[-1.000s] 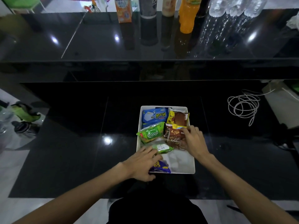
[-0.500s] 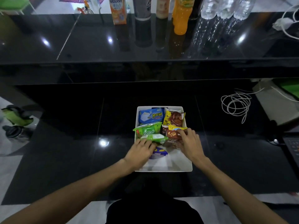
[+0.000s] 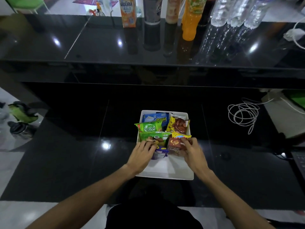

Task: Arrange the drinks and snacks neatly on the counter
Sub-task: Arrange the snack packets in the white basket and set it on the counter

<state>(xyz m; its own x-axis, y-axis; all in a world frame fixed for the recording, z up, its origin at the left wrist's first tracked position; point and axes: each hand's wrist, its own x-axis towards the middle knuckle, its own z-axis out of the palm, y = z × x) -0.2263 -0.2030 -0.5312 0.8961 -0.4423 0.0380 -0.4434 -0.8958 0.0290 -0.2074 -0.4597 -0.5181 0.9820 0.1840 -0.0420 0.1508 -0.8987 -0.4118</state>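
Left hand (image 3: 142,156) down in the near half of a white rectangular plastic tray (image 3: 165,177), fingers curled over the near edge of a flat green foil snack packet (image 3: 155,137) and gripping it (thumb hidden, so depth of the hold not clear). Right hand (image 3: 194,154) alongside, over the tray's right half, fingers bent round the right end of a brown snack packet with a yellow top band (image 3: 177,143), holding it. Between the two hands, partly under the left fingertips, a small purple-and-white wrapper (image 3: 160,152). Farther in, toward the tray's back wall: a brighter green crinkled snack bag (image 3: 149,127) at left, a blue-and-white biscuit packet (image 3: 156,117) behind it, a yellow-and-brown chocolate snack bag (image 3: 178,125) at right. All of this resting on a glossy black stone counter (image 3: 82,146), tray close to its near edge. Off to the right, well apart from the tray, a loose coil of white cable (image 3: 242,114). Beyond, on a raised black ledge (image 3: 99,38), drinks lined up along the far edge: an orange paper carton (image 3: 127,12), a dark cylindrical cup (image 3: 151,10), a beige bottle (image 3: 171,9), an orange plastic juice bottle (image 3: 191,19), then a cluster of clear plastic water bottles (image 3: 231,12).
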